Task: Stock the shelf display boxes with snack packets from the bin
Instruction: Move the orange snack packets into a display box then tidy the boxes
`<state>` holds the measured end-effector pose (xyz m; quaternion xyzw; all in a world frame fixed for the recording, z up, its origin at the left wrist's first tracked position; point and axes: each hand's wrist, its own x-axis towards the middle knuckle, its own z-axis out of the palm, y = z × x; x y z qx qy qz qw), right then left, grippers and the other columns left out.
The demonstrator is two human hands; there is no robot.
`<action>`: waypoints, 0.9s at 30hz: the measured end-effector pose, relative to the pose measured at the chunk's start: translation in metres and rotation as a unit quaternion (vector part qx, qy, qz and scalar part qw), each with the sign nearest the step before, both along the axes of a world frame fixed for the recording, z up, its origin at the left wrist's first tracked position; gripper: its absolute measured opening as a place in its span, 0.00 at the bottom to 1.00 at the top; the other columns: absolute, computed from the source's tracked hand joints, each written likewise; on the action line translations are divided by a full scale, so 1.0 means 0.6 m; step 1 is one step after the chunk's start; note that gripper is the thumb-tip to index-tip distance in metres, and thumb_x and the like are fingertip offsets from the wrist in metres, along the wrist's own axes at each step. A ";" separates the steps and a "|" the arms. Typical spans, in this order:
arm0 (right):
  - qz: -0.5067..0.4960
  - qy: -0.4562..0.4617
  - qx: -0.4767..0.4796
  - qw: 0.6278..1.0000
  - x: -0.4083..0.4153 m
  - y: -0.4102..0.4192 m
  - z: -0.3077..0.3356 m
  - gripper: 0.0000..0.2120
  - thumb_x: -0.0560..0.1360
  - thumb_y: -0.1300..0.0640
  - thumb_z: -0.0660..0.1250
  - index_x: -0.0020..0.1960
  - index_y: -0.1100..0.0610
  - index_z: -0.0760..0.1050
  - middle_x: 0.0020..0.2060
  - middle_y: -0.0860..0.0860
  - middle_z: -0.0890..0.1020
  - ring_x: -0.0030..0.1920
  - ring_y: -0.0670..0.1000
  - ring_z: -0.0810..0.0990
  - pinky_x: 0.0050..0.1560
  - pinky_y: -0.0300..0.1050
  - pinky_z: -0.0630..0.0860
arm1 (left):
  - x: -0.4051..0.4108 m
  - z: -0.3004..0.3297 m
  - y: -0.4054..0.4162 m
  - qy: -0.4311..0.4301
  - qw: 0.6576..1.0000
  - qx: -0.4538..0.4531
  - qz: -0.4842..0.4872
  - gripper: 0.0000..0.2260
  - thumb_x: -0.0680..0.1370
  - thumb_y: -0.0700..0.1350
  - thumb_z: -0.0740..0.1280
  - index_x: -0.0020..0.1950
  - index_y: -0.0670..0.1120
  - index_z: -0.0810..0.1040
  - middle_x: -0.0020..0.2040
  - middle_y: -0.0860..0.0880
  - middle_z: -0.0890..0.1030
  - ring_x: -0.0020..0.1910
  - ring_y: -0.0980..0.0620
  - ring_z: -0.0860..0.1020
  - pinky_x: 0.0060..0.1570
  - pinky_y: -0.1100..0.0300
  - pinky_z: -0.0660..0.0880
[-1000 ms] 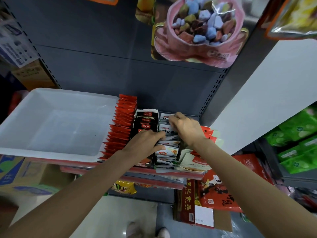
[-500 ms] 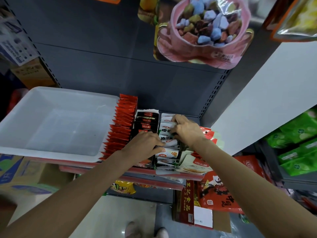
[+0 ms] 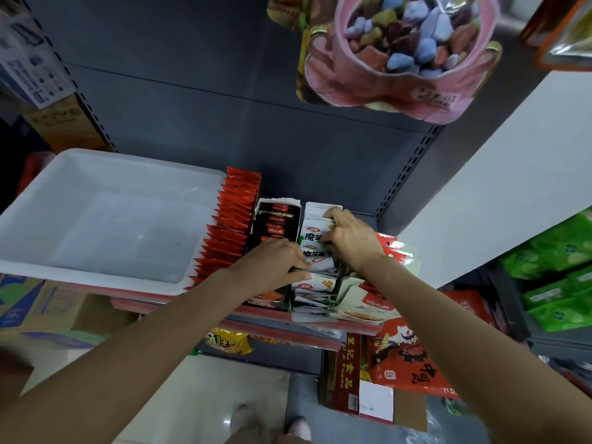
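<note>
A white plastic bin (image 3: 105,225) sits on the shelf at left, with nothing visible inside. Right of it stand a row of red packets (image 3: 230,219), a display box of black packets (image 3: 277,219) and a display box of white packets (image 3: 315,238). My left hand (image 3: 275,267) lies over the front of these two boxes, fingers curled against the white packets. My right hand (image 3: 349,238) reaches into the white-packet box from the right, fingertips pinching packets near its back. More beige and red packets (image 3: 362,299) lie in a box further right.
A pink bag of coloured candy (image 3: 403,52) hangs overhead. A white panel (image 3: 499,187) borders the shelf on the right, with green bags (image 3: 557,277) beyond. Red boxes (image 3: 410,363) and a cardboard carton (image 3: 41,312) stand below. My shoes (image 3: 269,421) show on the floor.
My right hand has shifted slightly forward among the white packets, spreading them. My left hand stays at the front of the boxes. The view has tilted a little.
</note>
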<state>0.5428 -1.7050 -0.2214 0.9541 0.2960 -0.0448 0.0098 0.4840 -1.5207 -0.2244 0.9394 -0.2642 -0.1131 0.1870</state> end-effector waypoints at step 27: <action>-0.003 0.055 0.052 0.997 -0.004 -0.003 0.041 0.05 0.79 0.58 0.57 0.49 0.57 0.71 0.49 0.53 0.74 0.47 0.56 0.77 0.46 0.51 0.75 | -0.007 0.020 -0.020 -0.028 0.997 0.019 0.074 0.22 0.80 0.53 0.61 0.72 0.47 0.66 0.68 0.49 0.69 0.65 0.51 0.68 0.64 0.58 0.63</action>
